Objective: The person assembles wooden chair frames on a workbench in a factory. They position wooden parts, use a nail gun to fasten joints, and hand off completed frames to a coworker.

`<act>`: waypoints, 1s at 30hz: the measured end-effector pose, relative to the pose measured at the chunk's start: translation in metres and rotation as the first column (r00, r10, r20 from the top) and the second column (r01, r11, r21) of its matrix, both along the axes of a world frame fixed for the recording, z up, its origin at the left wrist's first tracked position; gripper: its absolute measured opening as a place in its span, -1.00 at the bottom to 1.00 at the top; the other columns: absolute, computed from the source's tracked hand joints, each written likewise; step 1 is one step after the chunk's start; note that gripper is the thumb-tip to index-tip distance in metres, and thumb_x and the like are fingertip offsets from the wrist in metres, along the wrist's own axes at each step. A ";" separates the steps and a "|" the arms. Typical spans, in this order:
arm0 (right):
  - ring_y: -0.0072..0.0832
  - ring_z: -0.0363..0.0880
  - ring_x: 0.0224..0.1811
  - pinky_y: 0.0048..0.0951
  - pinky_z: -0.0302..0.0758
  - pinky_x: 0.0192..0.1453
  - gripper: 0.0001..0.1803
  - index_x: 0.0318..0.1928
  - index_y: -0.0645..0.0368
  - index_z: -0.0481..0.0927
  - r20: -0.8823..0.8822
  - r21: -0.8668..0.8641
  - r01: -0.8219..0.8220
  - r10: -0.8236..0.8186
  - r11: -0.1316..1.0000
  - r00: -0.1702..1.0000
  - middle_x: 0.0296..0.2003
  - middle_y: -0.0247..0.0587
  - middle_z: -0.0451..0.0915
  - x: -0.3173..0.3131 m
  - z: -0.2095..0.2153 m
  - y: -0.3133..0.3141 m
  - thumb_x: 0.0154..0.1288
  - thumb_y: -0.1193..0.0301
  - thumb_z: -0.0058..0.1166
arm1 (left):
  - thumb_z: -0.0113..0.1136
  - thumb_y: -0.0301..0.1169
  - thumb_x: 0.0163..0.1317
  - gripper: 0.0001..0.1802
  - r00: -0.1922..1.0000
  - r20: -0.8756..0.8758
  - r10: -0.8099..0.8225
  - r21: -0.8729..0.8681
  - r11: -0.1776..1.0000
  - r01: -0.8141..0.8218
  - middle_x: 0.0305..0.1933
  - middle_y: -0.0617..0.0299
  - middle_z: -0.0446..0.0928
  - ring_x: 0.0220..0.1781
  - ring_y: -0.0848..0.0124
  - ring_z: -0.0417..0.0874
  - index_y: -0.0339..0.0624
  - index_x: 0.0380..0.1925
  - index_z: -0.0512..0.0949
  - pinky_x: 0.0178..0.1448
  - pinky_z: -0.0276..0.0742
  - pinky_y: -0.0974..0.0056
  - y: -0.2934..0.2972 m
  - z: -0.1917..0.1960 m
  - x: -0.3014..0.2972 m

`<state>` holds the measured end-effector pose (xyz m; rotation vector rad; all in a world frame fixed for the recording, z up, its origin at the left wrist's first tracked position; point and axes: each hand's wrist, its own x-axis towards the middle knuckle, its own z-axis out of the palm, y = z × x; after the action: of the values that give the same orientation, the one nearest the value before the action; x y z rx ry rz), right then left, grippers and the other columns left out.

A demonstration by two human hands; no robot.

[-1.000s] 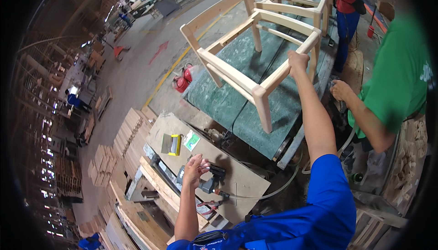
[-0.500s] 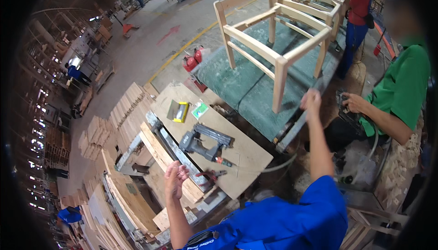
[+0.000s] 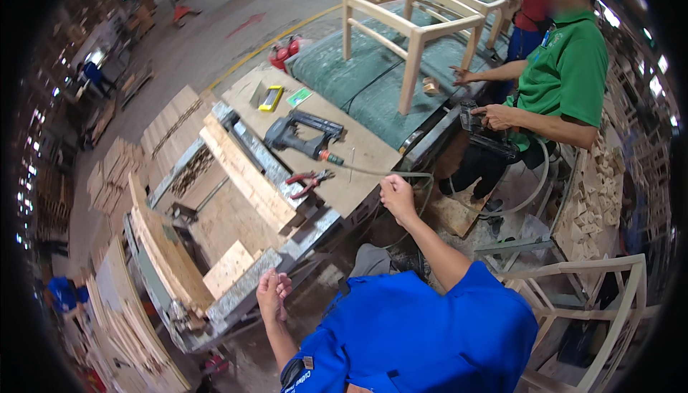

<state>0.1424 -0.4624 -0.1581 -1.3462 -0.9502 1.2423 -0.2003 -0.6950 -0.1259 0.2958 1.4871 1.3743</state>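
My left hand [image 3: 274, 294] is raised in front of the metal work frame [image 3: 247, 271], fingers curled in, with nothing visible in them. My right hand [image 3: 398, 198] is closed in a loose fist by the corner of the board-topped bench [image 3: 365, 178], next to an air hose [image 3: 428, 185]; I see nothing in it. On the bench lie a black nail gun [image 3: 304, 135], red-handled pliers [image 3: 309, 182], a yellow box [image 3: 270, 98] and a green-and-white packet [image 3: 299, 97]. A long wooden piece [image 3: 247, 174] rests along the metal frame.
A wooden chair frame [image 3: 416, 34] stands on the green-topped table [image 3: 344, 70], with small wood blocks [image 3: 430, 85] near it. A co-worker in green [image 3: 562, 70] holds a black nail gun [image 3: 487, 131]. Wood offcuts [image 3: 595, 199] and another chair frame [image 3: 609, 300] are to the right.
My right hand has come back from beside the chair leg toward the bench corner. My view has shifted right. The co-worker in green now reaches a hand over the green table, where small blocks show.
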 end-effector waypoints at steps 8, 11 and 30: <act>-0.55 0.64 -0.40 -0.38 0.55 -0.27 -0.78 -0.17 0.18 0.70 0.109 0.026 -0.574 0.569 0.818 0.815 -0.45 -0.30 0.69 -0.163 0.019 -0.050 0.42 0.27 0.20 | 0.28 -0.21 0.47 -0.71 0.915 -0.144 0.378 -0.289 0.868 -0.404 -0.23 0.17 0.69 -0.40 0.42 0.71 -0.08 0.07 0.58 -0.45 0.61 0.34 -0.167 -0.020 0.002; -0.38 0.66 -0.43 -0.28 0.58 -0.24 -0.74 -0.19 0.22 0.70 0.339 0.115 -0.785 0.719 0.608 0.607 -0.47 -0.18 0.69 -0.214 0.023 -0.069 0.37 0.26 0.23 | 0.25 -0.27 0.45 -0.77 0.836 -0.130 0.533 -0.362 0.760 -0.540 -0.31 0.19 0.66 -0.47 0.43 0.66 -0.09 0.01 0.58 -0.50 0.58 0.33 -0.204 -0.031 0.009; 0.18 0.47 0.18 0.08 0.39 0.32 -0.52 0.11 0.32 0.56 0.900 0.301 -0.856 0.171 0.420 0.401 0.07 0.25 0.49 -0.358 -0.007 0.039 0.15 0.48 0.32 | 0.23 -0.34 0.27 -0.80 0.914 -0.243 0.325 -0.793 0.477 -0.380 -0.37 0.11 0.71 -0.41 0.21 0.72 -0.24 -0.34 0.72 -0.34 0.64 0.14 -0.220 -0.061 0.011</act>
<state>-0.2154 -0.4232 -0.1646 -0.7541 -2.4743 0.4391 -0.1894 -0.9148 -0.1868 -0.6382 2.1616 0.7830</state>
